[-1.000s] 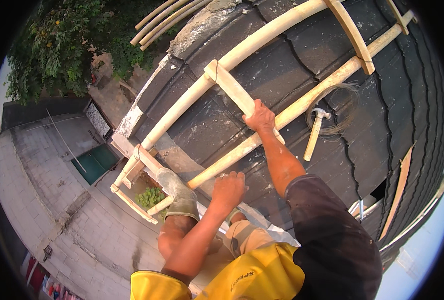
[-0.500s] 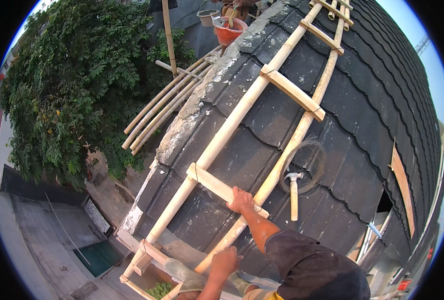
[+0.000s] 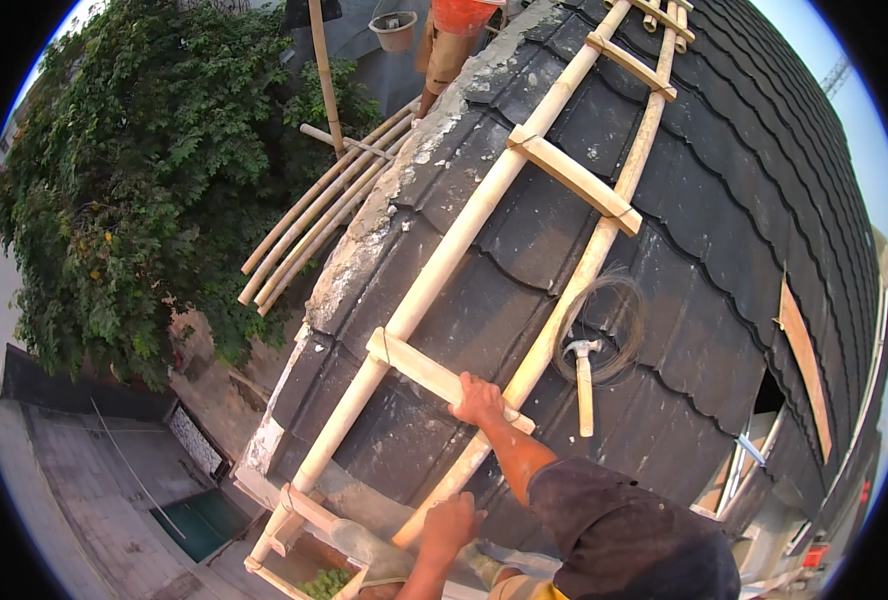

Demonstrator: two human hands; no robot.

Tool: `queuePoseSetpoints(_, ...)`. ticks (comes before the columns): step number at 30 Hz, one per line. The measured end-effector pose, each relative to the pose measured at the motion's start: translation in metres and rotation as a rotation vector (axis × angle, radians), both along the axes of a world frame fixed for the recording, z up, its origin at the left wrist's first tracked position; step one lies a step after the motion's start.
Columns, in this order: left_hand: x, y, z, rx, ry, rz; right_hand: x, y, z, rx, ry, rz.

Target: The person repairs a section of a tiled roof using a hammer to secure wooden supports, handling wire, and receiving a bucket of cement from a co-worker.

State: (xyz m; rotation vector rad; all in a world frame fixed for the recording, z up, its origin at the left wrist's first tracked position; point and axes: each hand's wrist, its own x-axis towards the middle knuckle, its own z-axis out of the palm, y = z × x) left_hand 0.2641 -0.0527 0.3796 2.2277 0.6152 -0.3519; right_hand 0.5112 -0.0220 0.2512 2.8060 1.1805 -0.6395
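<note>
A ladder of pale bamboo poles [image 3: 461,232] with wooden crosspieces lies up the dark tiled roof [image 3: 504,262]. My right hand [image 3: 480,400] is closed over a low wooden rung [image 3: 419,367], close to the right pole. Below it, my left hand [image 3: 453,524] is curled beside the lower part of that pole; whatever its fingers hold, if anything, is hidden. A claw hammer [image 3: 585,392] with a pale handle rests on the tiles right of the ladder. Around its head lies a loose coil of thin wire [image 3: 626,345]. My boots [image 3: 374,550] are by the ladder's lower end.
The rough mortar roof edge [image 3: 349,262] drops to a yard at left. Several bamboo poles [image 3: 329,205] jut out there beside a leafy tree [image 3: 154,190]. Beyond the edge, a co-worker's leg [image 3: 446,62] shows near a red bucket [image 3: 461,14]. A gap [image 3: 767,395] opens in the tiles at right.
The view has shifted slightly. Beyond the roof edge, the co-worker's red bucket has moved up in the picture, baring the leg. Both my hands keep their places.
</note>
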Motion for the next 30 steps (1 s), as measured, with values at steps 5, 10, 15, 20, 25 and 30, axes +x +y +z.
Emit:
queuePoseSetpoints(5, -0.003, -0.005, 0.001, -0.033, -0.013, 0.009, -0.005, -0.005, -0.006, -0.013, 0.058, 0.002)
queuePoseSetpoints(10, 0.0, 0.0, -0.002, 0.002, 0.0, -0.012, -0.001, 0.003, 0.007, -0.034, 0.011, 0.0)
queuePoseSetpoints(15, -0.003, 0.001, -0.002, -0.002, 0.007, -0.022, 0.001, 0.002, -0.002, -0.019, 0.022, -0.009)
queuePoseSetpoints(20, -0.003, 0.001, -0.001, -0.016, 0.015, -0.015, 0.001, 0.002, -0.004, -0.033, 0.023, -0.001)
queuePoseSetpoints(25, -0.006, 0.003, -0.001, -0.015, 0.036, -0.01, -0.002, 0.003, 0.0, -0.065, 0.004, 0.032)
queuePoseSetpoints(30, -0.007, 0.001, -0.005, -0.027, 0.008, -0.012, -0.001, 0.0, -0.007, -0.027, -0.015, 0.028)
